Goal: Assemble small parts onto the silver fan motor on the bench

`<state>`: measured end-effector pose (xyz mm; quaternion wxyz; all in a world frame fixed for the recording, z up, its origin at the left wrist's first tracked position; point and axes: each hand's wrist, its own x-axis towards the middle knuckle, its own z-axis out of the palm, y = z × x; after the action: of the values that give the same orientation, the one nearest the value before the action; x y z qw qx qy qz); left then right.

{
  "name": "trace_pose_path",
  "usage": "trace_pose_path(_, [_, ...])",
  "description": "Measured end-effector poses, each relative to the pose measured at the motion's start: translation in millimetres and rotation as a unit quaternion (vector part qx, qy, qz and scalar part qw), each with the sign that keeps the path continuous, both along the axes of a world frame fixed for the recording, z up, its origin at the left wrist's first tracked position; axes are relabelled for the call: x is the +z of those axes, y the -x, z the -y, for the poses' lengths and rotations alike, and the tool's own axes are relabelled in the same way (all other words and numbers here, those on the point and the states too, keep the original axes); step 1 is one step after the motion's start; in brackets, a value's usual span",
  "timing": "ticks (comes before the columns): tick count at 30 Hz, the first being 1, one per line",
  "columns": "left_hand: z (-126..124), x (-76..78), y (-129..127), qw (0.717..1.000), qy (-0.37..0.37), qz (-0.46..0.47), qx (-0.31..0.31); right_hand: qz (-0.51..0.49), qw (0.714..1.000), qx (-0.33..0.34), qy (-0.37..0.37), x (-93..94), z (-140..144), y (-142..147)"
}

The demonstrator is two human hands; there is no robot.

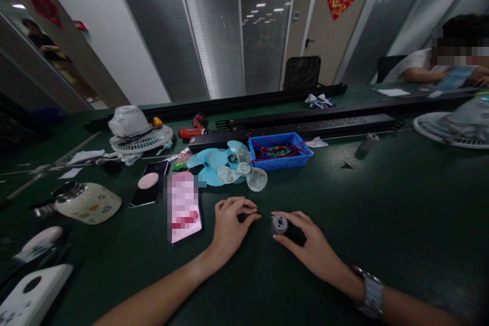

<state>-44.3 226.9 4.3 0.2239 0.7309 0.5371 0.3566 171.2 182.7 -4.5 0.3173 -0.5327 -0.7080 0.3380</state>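
Observation:
My right hand (311,247) grips a small grey metal cylinder (280,224) between thumb and fingers. The cylinder's round top faces up and shows a dark hole in the middle with smaller holes around it. Just left of it, my left hand (231,224) has its fingers curled, with thumb and fingertips close together but slightly apart; nothing shows between them. Beyond my hands lie a light-blue fan blade (210,163) and a translucent fan blade (255,178), overlapping. A phone with a pink screen (185,209) lies left of my left hand.
A blue bin (280,160) holds wires and circuit boards. Behind stand a red drill (193,130) and long black rails (305,125). A cream flask (89,204) lies at left; white fan parts (132,130) are beyond. Another grey cylinder (369,145) stands at right; a person sits beyond.

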Motion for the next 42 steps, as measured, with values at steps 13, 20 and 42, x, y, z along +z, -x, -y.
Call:
trace_pose_path(13, [36.2, 15.9, -15.9, 0.979, 0.032, 0.154, -0.132, 0.031, 0.996, 0.080, -0.011, 3.6, 2.3, 0.9])
trace_pose_path(20, [33.2, 18.5, -15.2, 0.980, -0.001, 0.129, -0.149, 0.031, 0.996, 0.083, -0.013, 4.2, 2.0, 1.1])
trace_pose_path(42, [14.3, 46.0, -2.5, 0.940, 0.118, 0.071, -0.311, 0.014, 0.995, 0.096, -0.029, -0.9, 2.2, -0.2])
